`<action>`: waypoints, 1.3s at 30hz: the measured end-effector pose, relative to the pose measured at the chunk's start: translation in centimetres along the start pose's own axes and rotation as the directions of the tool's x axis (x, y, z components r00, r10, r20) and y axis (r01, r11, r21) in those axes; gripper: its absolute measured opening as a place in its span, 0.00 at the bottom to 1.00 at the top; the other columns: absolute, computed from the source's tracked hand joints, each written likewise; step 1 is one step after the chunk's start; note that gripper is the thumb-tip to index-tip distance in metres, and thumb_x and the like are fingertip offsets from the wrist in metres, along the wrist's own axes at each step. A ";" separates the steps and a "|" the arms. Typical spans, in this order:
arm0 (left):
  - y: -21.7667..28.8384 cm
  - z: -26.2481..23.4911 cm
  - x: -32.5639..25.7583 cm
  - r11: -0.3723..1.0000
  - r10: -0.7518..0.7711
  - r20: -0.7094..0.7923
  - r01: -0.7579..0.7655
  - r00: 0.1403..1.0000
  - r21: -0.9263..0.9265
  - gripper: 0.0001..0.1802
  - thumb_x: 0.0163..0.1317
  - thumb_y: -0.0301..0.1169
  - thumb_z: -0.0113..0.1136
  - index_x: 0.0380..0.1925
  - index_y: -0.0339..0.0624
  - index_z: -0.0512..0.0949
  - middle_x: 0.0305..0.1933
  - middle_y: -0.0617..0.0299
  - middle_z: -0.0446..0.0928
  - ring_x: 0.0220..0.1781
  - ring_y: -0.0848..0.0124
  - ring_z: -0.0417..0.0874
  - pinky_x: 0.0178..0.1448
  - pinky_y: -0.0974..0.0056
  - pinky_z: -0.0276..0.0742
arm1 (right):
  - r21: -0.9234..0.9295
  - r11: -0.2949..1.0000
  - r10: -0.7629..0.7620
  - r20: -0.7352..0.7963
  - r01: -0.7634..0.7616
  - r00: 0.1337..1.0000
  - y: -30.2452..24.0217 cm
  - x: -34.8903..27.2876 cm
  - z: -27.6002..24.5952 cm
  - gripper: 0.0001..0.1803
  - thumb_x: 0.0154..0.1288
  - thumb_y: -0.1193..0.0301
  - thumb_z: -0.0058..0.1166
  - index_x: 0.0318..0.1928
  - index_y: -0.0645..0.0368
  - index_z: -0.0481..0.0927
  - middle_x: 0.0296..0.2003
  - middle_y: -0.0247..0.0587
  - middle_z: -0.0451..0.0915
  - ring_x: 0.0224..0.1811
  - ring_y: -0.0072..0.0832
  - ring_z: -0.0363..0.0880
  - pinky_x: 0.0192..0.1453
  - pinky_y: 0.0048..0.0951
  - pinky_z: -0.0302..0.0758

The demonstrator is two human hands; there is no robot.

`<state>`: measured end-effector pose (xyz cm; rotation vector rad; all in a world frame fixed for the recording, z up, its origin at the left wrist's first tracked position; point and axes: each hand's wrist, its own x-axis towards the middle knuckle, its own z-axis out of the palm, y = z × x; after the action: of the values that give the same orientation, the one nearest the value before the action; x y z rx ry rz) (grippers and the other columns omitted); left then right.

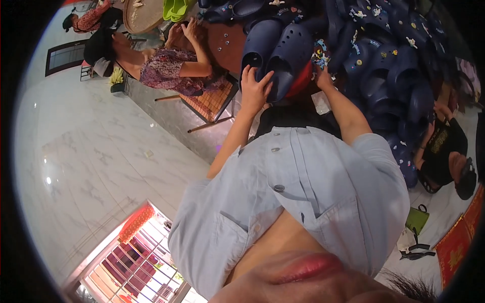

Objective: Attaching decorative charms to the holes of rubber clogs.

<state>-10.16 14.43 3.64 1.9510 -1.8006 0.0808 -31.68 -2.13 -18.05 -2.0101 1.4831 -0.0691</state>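
Observation:
A pair of navy clogs (283, 58) with round holes in the toes lies in front of me, heels toward my body. My left hand (256, 88) rests at the heel end of the pair, its fingers spread over the left clog and reaching toward the right one. To the right of the pair, my right hand (324, 79) is at a cluster of small colourful shoe charms (321, 53). Its fingers are drawn together, and whatever they hold is too small to make out. Something red (301, 80) shows partly beneath the right clog.
Many navy clogs (384, 70), several bearing charms, are heaped at the right. On the left a person (166, 68) sits beside a woven-seat chair (212, 101). Another person (444, 146) is at far right. Lime-green clogs (176, 9) and a round tray (146, 17) stand at the back.

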 end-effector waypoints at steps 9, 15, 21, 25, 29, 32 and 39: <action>-1.5 4.1 4.0 0.999 -0.025 0.086 0.029 0.996 -0.044 0.19 0.48 0.30 0.65 0.44 0.44 0.79 0.48 0.33 0.68 0.52 0.41 0.68 0.53 0.48 0.65 | -0.014 0.991 0.132 0.006 -0.132 0.991 0.9 2.1 1.6 0.21 0.62 0.68 0.44 0.57 0.40 0.71 0.60 0.53 0.62 0.50 0.57 0.75 0.53 0.51 0.72; -2.4 4.7 5.2 0.998 -0.039 0.144 0.045 0.989 -0.038 0.20 0.48 0.28 0.63 0.45 0.44 0.78 0.46 0.37 0.67 0.50 0.43 0.68 0.53 0.50 0.65 | 0.099 0.991 0.099 -0.159 -0.084 0.982 -1.1 5.2 -1.2 0.18 0.64 0.70 0.43 0.54 0.46 0.70 0.52 0.49 0.68 0.51 0.54 0.73 0.51 0.50 0.73; -3.4 4.0 6.3 0.985 -0.064 0.163 0.088 0.985 -0.149 0.13 0.43 0.27 0.63 0.33 0.41 0.79 0.42 0.36 0.68 0.46 0.40 0.69 0.50 0.48 0.65 | -0.207 0.977 -0.070 -0.122 0.043 0.990 -3.2 10.6 -4.2 0.27 0.62 0.71 0.46 0.63 0.40 0.64 0.63 0.44 0.59 0.59 0.53 0.64 0.57 0.50 0.71; -3.2 4.8 6.7 0.991 -0.024 0.153 0.044 0.988 -0.130 0.12 0.42 0.29 0.65 0.31 0.41 0.79 0.42 0.37 0.68 0.46 0.41 0.70 0.49 0.47 0.65 | -0.137 0.981 0.159 0.143 -0.140 0.977 -2.4 12.9 -3.9 0.31 0.63 0.57 0.48 0.67 0.33 0.59 0.71 0.40 0.44 0.70 0.54 0.48 0.67 0.59 0.56; -2.8 5.0 6.6 0.991 -0.026 0.175 0.048 0.984 -0.124 0.15 0.43 0.30 0.65 0.35 0.43 0.80 0.40 0.40 0.68 0.45 0.44 0.70 0.49 0.48 0.67 | -0.185 0.981 0.099 0.224 -0.058 0.969 -1.5 13.6 -3.2 0.31 0.63 0.55 0.48 0.67 0.34 0.58 0.72 0.41 0.41 0.70 0.54 0.46 0.66 0.62 0.56; -2.6 5.2 6.1 0.992 -0.082 0.224 0.100 0.971 -0.071 0.18 0.46 0.31 0.63 0.42 0.47 0.80 0.47 0.40 0.67 0.51 0.45 0.68 0.54 0.50 0.66 | -0.234 0.972 0.087 0.317 -0.011 0.945 -1.9 13.2 -3.7 0.26 0.67 0.67 0.46 0.65 0.39 0.62 0.71 0.40 0.43 0.70 0.53 0.47 0.64 0.62 0.59; -2.3 6.2 6.5 0.993 -0.093 0.282 0.110 0.955 -0.044 0.19 0.48 0.33 0.62 0.44 0.50 0.80 0.49 0.41 0.67 0.52 0.46 0.69 0.55 0.51 0.65 | -0.264 0.964 0.108 0.293 -0.029 0.950 -1.5 13.1 -4.0 0.27 0.67 0.72 0.43 0.66 0.44 0.61 0.71 0.41 0.44 0.69 0.52 0.49 0.65 0.59 0.60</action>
<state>-8.77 6.07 -0.21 2.0926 -1.8456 -0.2934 -27.22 -15.13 -18.17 -2.0520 1.4153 0.4676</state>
